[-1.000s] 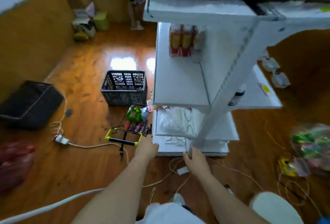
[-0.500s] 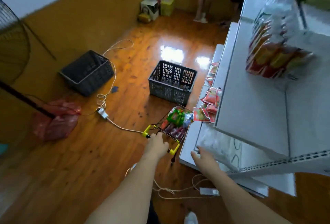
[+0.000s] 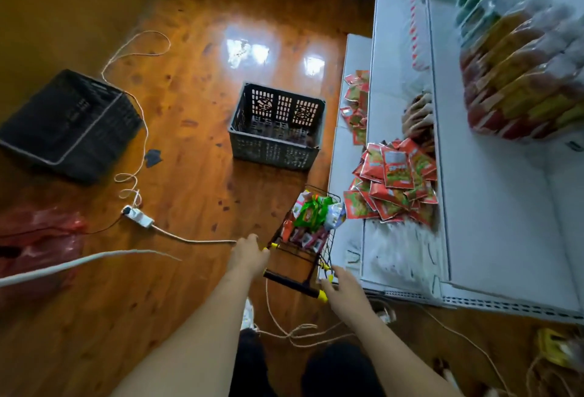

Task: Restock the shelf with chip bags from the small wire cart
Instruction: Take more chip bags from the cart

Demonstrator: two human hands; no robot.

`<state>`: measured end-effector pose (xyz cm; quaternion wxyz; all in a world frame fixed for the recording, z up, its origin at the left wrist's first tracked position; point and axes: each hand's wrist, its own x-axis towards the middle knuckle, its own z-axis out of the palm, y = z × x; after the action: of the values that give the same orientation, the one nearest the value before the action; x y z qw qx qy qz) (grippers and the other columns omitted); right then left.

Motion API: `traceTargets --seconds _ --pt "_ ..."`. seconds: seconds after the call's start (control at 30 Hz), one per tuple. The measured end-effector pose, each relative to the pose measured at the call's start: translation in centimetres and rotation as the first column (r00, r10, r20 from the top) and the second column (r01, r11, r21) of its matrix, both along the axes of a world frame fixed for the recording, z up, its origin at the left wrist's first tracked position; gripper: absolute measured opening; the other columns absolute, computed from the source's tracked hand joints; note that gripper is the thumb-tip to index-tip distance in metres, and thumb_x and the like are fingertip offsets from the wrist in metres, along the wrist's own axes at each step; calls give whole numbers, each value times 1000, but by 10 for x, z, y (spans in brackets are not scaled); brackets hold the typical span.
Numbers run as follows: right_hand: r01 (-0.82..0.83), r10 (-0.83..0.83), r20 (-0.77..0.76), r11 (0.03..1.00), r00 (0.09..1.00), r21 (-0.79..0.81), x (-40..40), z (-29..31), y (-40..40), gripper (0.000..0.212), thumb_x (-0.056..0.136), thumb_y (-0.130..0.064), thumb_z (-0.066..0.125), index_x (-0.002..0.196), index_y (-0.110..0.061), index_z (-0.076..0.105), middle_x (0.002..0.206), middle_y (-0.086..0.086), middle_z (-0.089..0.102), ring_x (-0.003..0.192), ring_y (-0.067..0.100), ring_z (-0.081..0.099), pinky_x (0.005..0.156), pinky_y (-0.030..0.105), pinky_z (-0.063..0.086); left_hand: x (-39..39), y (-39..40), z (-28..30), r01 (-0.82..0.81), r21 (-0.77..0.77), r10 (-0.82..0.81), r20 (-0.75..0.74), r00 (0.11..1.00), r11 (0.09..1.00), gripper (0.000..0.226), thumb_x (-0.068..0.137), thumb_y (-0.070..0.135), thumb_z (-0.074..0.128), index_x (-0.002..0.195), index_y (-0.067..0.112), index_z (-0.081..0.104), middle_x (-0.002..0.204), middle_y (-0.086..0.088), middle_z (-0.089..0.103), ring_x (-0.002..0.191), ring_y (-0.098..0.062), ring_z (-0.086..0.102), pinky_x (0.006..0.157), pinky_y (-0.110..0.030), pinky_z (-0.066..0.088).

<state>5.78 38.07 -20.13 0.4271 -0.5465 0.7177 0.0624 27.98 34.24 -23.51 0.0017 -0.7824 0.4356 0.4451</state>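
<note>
**Restock barely begun: cart full, beside the shelf**

Small wire cart point(image 3: 308, 238) parked on the wooden floor, touching or just short of the white shelf's point(image 3: 493, 207) lowest tier. Still heaped with chip bags point(image 3: 313, 211): a green one on top, red and pale ones under it. None in either hand, so by the look of it unloading not yet started.

Left hand point(image 3: 249, 254) at the cart's near left corner, against the yellow end of the frame; fingers hidden behind the knuckles, so grip impossible to tell. Right hand point(image 3: 339, 286) at the right end of the black-and-yellow push handle point(image 3: 292, 284), fingers loosely spread, touching rather than clasping.

Beyond the cart, on the low tier, a loose heap of red snack packets point(image 3: 395, 181). Left of the cart, further off, a grey slotted crate point(image 3: 276, 126).

Left to do: lift out the bags and place them on the shelf.
</note>
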Motion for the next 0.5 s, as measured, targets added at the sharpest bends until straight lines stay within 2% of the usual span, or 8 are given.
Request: traceTargets --seconds 0.1,0.2,0.33,0.43,0.5 --pt "13 -13 -26 999 1000 32 11 -13 -24 55 98 -41 50 146 -19 38 141 3 50 125 21 53 97 32 45 5 -31 -16 12 9 -12 -31 999 1000 51 92 28 53 139 11 47 133 -19 50 124 -36 51 102 -40 43" --pt "19 -17 -45 998 999 63 15 -38 -53 57 97 -42 49 147 -18 36 147 4 45 132 22 46 106 35 41 2 -60 -41 24 8 -24 -66 998 1000 51 92 30 52 140 13 46 133 -18 50 121 -35 52 101 -41 44" --pt "39 -37 -28 997 999 69 21 -101 -103 59 97 -41 51 149 -17 34 150 4 41 136 22 42 109 36 37 -9 -99 -98 40 -20 -42 -98 994 999 50 93 30 51 140 13 45 132 -15 52 118 -33 55 97 -40 46" --pt "112 -112 7 993 994 35 27 -167 -147 54 93 -41 54 140 -17 44 139 5 53 128 24 50 102 35 43 -18 -130 -157 50 -77 -57 -94 994 996 43 95 24 49 136 12 49 129 -15 56 118 -33 55 98 -40 45" --pt "226 -226 18 974 974 -7 31 -213 -178 55 89 -43 57 136 -15 47 129 6 57 120 26 54 95 33 45 -30 -154 -198 103 -162 -113 -55 992 981 39 93 17 47 131 12 54 123 -17 59 115 -36 56 97 -44 47"
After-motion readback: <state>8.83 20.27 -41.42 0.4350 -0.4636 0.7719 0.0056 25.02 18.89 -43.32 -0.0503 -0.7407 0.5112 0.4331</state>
